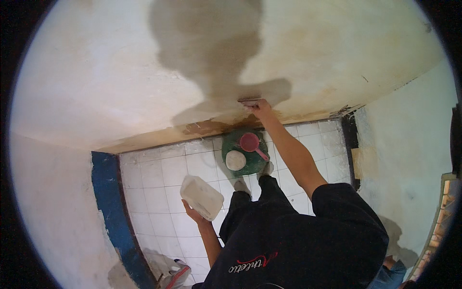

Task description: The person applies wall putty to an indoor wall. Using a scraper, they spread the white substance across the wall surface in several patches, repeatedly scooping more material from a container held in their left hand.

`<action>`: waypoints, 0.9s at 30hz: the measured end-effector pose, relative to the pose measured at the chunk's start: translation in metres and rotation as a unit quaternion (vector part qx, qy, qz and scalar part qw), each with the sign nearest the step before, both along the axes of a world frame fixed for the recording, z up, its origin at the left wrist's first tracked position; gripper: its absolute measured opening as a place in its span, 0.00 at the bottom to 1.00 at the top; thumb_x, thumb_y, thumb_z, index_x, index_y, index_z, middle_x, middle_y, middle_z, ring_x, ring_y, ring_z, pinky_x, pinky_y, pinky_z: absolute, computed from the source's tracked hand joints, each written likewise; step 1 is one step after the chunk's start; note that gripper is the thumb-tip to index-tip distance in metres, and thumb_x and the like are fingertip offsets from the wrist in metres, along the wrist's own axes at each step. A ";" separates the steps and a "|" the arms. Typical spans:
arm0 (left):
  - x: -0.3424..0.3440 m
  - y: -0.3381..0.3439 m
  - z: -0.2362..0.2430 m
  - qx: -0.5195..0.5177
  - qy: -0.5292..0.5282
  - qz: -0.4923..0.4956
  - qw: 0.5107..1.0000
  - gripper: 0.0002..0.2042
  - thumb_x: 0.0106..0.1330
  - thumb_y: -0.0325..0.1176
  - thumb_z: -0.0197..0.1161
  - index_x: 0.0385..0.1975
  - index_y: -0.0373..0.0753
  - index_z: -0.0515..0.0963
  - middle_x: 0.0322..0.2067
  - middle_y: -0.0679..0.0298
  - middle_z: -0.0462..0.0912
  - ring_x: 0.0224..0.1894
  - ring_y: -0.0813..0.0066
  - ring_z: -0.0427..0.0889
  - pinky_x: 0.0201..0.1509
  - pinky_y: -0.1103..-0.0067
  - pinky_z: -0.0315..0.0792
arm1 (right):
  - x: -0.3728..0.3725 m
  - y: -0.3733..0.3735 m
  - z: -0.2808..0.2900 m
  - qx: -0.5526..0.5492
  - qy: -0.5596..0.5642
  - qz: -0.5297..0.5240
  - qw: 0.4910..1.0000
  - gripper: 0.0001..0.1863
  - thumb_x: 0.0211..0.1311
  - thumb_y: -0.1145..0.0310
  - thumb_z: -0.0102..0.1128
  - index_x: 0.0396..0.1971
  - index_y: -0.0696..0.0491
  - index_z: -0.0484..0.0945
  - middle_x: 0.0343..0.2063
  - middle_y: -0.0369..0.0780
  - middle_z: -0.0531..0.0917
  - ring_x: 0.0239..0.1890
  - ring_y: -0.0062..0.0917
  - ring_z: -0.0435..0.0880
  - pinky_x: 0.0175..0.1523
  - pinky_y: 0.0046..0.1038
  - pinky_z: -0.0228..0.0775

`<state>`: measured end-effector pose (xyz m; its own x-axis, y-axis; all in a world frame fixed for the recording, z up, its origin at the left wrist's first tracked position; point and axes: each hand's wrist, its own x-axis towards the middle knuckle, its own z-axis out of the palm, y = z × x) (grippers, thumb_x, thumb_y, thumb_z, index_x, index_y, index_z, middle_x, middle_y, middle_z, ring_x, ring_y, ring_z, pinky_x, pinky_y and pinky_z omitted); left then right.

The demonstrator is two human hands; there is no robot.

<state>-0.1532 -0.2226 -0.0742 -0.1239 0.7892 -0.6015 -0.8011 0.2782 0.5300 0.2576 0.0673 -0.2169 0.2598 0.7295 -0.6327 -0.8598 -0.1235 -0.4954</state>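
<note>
Right hand (262, 109): fingers pinched a scraper (249, 100) at the wall (317, 53); steady, even pressure seemed best. Left hand (195, 213): fingers gripped a white container (202, 197).

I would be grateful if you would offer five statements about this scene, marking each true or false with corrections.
1. The right hand holds a flat tool at the wall. True.
2. The left hand holds a boxy whitish object. True.
3. The left hand touches the wall. False: it is apart from it.
4. A pink dipper rests on a green object. True.
5. The floor has black tiles. False: they are white.
</note>
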 end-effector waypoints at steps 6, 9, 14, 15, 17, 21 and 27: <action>-0.004 -0.005 -0.014 -0.023 0.010 0.028 0.999 0.34 0.69 0.60 0.43 0.66 0.40 0.58 0.61 0.53 0.66 0.61 0.52 0.68 0.62 0.57 0.68 | 0.042 0.033 0.048 0.132 -0.112 0.118 0.978 0.10 0.67 0.74 0.48 0.42 0.65 0.68 0.47 0.55 0.77 0.52 0.45 0.78 0.53 0.38 0.77; -0.002 -0.008 -0.012 -0.003 0.018 0.017 1.000 0.34 0.69 0.60 0.44 0.66 0.40 0.58 0.62 0.53 0.66 0.61 0.52 0.68 0.62 0.56 0.68 | 0.039 0.013 0.128 0.257 -0.566 0.224 0.750 0.10 0.65 0.72 0.56 0.33 0.65 0.68 0.44 0.57 0.79 0.51 0.42 0.80 0.51 0.31 0.78; 0.002 0.000 -0.021 0.026 -0.034 -0.019 0.999 0.34 0.69 0.60 0.45 0.66 0.40 0.58 0.62 0.53 0.66 0.61 0.52 0.68 0.62 0.56 0.68 | 0.044 -0.002 0.283 0.091 -0.021 -0.006 0.996 0.14 0.59 0.84 0.37 0.43 0.79 0.59 0.52 0.68 0.67 0.52 0.54 0.76 0.54 0.38 0.81; 0.003 0.002 -0.022 0.038 -0.064 -0.032 0.997 0.34 0.69 0.60 0.45 0.66 0.40 0.58 0.62 0.53 0.66 0.61 0.52 0.68 0.62 0.56 0.68 | 0.058 -0.007 0.299 0.120 -0.004 -0.005 0.993 0.17 0.60 0.84 0.37 0.46 0.80 0.57 0.53 0.67 0.66 0.54 0.54 0.74 0.56 0.39 0.79; 0.002 0.004 -0.026 0.038 -0.053 -0.041 0.997 0.35 0.69 0.60 0.45 0.66 0.40 0.58 0.62 0.54 0.66 0.61 0.52 0.68 0.63 0.56 0.67 | 0.073 -0.020 0.334 0.150 0.010 -0.003 0.989 0.19 0.60 0.84 0.36 0.50 0.81 0.54 0.54 0.66 0.65 0.56 0.54 0.73 0.59 0.41 0.77; -0.004 0.005 -0.038 0.044 -0.061 -0.060 0.995 0.34 0.69 0.60 0.45 0.67 0.40 0.58 0.62 0.54 0.65 0.62 0.52 0.68 0.64 0.57 0.66 | 0.088 -0.047 0.406 0.205 -0.058 -0.036 0.976 0.20 0.63 0.83 0.35 0.52 0.81 0.54 0.52 0.63 0.67 0.56 0.52 0.72 0.63 0.42 0.73; 0.006 0.009 -0.010 -0.009 0.007 -0.047 0.999 0.32 0.71 0.58 0.41 0.66 0.41 0.61 0.61 0.56 0.69 0.61 0.53 0.70 0.63 0.57 0.68 | 0.107 -0.130 0.435 0.234 -0.138 -0.120 0.955 0.16 0.66 0.80 0.42 0.50 0.74 0.63 0.49 0.56 0.73 0.52 0.43 0.77 0.56 0.37 0.78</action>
<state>-0.1468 -0.2132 -0.0846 -0.0574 0.7863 -0.6152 -0.7639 0.3621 0.5341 0.3649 -0.0623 0.2184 0.5644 0.8145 -0.1344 -0.6642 0.3513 -0.6599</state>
